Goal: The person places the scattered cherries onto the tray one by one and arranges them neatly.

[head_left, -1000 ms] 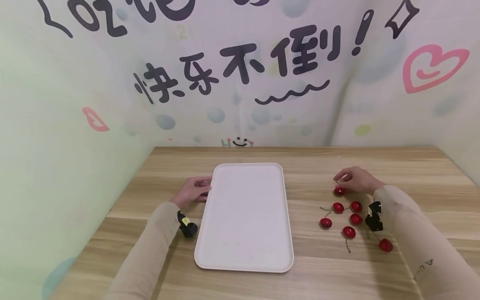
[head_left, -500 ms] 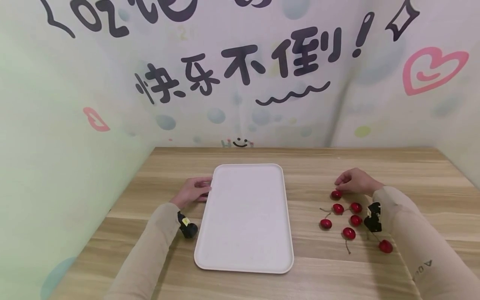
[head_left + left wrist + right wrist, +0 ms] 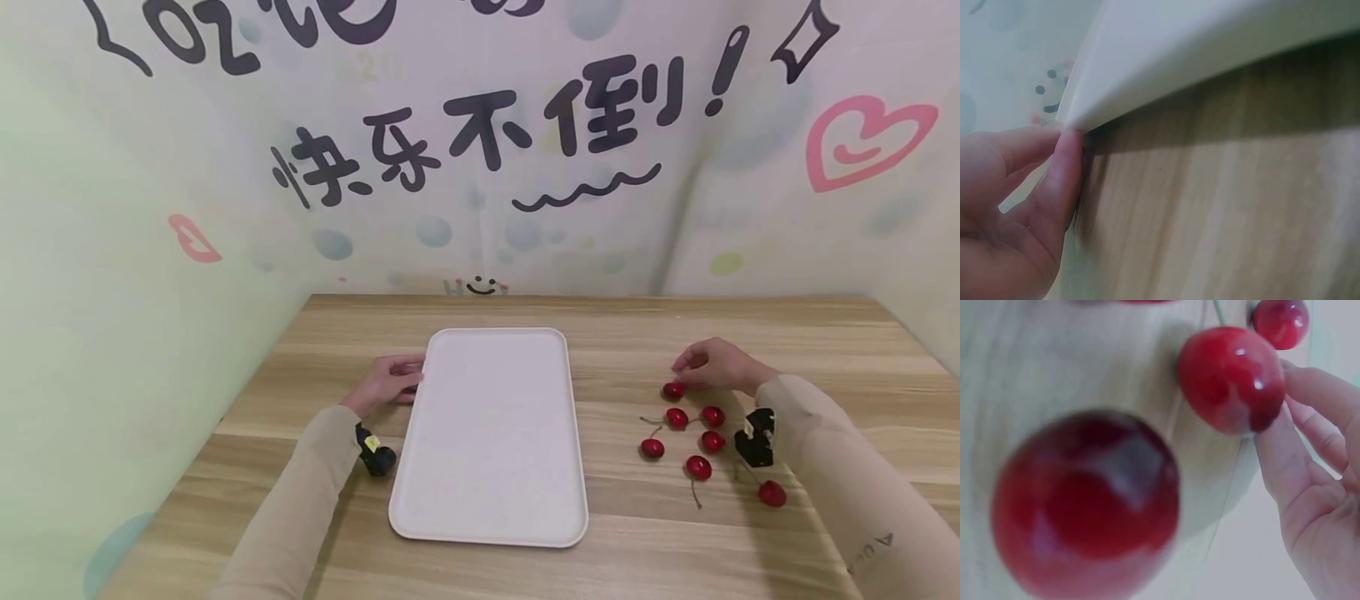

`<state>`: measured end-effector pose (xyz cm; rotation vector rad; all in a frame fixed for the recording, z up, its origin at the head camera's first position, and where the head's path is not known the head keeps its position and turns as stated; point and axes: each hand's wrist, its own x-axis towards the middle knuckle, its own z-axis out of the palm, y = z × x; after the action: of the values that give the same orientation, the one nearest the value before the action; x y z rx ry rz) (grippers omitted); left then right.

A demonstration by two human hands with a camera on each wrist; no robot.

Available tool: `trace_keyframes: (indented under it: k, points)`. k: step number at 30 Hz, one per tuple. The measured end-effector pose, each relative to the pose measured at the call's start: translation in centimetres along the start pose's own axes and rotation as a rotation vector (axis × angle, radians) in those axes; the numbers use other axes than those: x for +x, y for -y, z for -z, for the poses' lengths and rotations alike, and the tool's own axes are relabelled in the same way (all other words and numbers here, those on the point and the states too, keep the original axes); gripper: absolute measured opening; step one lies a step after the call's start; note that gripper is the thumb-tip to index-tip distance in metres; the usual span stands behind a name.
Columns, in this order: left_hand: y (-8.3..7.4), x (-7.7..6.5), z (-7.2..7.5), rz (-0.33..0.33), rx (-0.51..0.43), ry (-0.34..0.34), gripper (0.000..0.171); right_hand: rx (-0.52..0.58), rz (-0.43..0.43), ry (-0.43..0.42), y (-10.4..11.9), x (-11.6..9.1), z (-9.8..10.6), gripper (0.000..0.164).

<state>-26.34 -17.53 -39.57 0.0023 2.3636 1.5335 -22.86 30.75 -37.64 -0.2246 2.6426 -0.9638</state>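
My left hand (image 3: 386, 383) is at the left rim of a white rectangular tray (image 3: 489, 437); in the left wrist view, the thumb and a finger (image 3: 1069, 150) pinch the tray's edge (image 3: 1141, 69). My right hand (image 3: 716, 364) is low over the table, thumb and fingers drawn together at a red cherry (image 3: 673, 391) with its stem hidden. In the right wrist view, a nearer cherry (image 3: 1232, 381) covers the fingertips of the right hand (image 3: 1319, 462), and the small cherry (image 3: 1282, 322) beyond appears to be the one at them.
Several other cherries with stems lie on the wood table (image 3: 630, 533), between the tray and the right sleeve, including a front cherry (image 3: 698, 467) and a rightmost cherry (image 3: 772, 493). A printed cloth (image 3: 480, 167) hangs behind the table. Black wrist cameras are on both sleeves.
The cherry by my right fingers has shifted slightly left and toward me since the first frame. The right hand and forearm have moved slightly right. The left hand and tray stay put.
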Motion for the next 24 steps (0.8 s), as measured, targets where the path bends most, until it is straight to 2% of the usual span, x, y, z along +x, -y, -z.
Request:
trace_keyframes:
  k: [12, 24]
  points:
    - [0.0, 0.1, 0.0, 0.017, 0.000, -0.002, 0.042, 0.126, -0.057, 0.032, 0.7, 0.0, -0.6, 0.029]
    - [0.1, 0.1, 0.0, 0.005, -0.010, 0.003, 0.042, 0.161, -0.069, 0.055, 1.3, -0.3, -1.0, 0.055]
